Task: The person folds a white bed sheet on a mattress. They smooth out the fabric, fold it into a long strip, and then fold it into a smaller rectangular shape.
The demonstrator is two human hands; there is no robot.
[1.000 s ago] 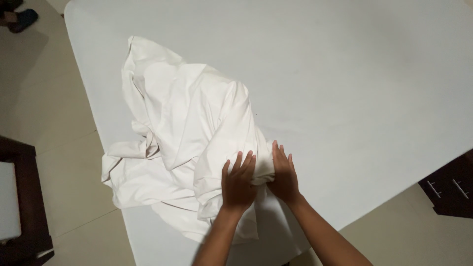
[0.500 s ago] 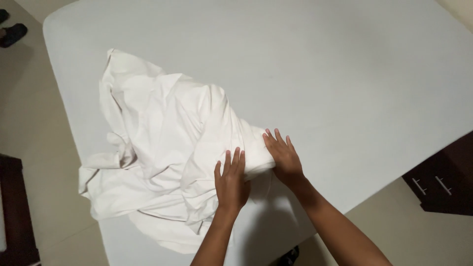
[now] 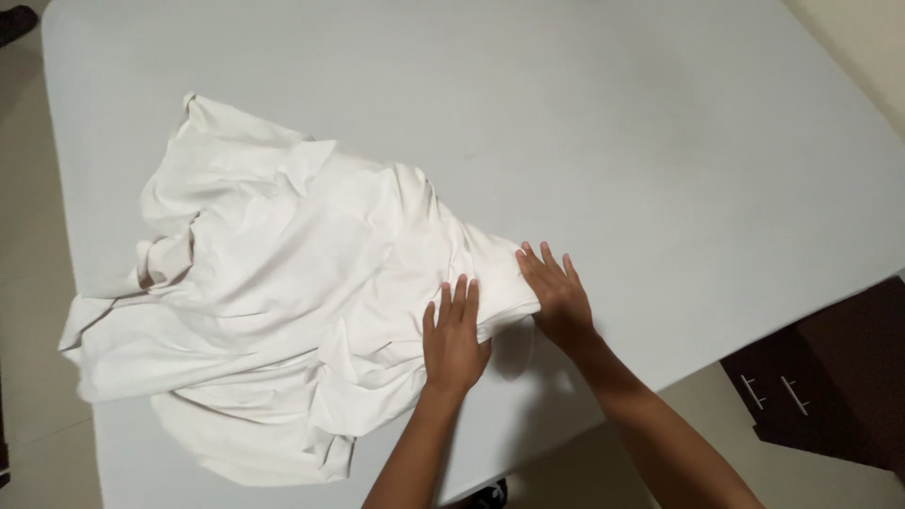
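Observation:
A crumpled white cloth lies spread over the left half of a pale grey table, part of it hanging past the near left edge. My left hand rests flat on the cloth near its right end, fingers together and pointing away. My right hand lies flat beside it at the cloth's right corner, fingers slightly spread, touching the cloth's edge. Neither hand grips anything.
A dark wooden cabinet with metal handles stands at the lower right beside the table. Light tiled floor runs along the left side. A dark shoe shows at the top left corner.
The view has shifted, so the cloth and table appear further left and lower. My hands have drifted apart a little and stay pressed flat on the cloth's right end.

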